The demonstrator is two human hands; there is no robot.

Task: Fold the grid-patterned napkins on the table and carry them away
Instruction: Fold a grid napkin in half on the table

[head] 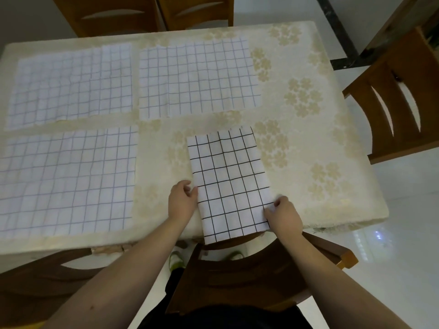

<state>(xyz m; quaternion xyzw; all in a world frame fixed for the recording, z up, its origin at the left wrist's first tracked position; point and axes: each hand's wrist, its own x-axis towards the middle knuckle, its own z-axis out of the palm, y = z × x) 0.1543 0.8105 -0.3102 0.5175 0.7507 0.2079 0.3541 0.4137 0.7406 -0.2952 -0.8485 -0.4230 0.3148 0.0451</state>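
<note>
A folded grid-patterned napkin point(228, 181) lies as a long strip near the table's front edge, its near end hanging over the edge. My left hand point(181, 200) pinches its left edge, and my right hand point(283, 216) pinches its right edge close to the near corner. Three more napkins lie flat and unfolded: one at the front left point(69, 181), one at the back left point(71, 84) and one at the back middle point(199, 77).
The table point(308, 143) wears a cream cloth with a flower pattern. Wooden chairs stand around it: one right in front of me point(249, 276), one at the right point(394, 100), two at the far side point(142, 13). White tiled floor lies to the right.
</note>
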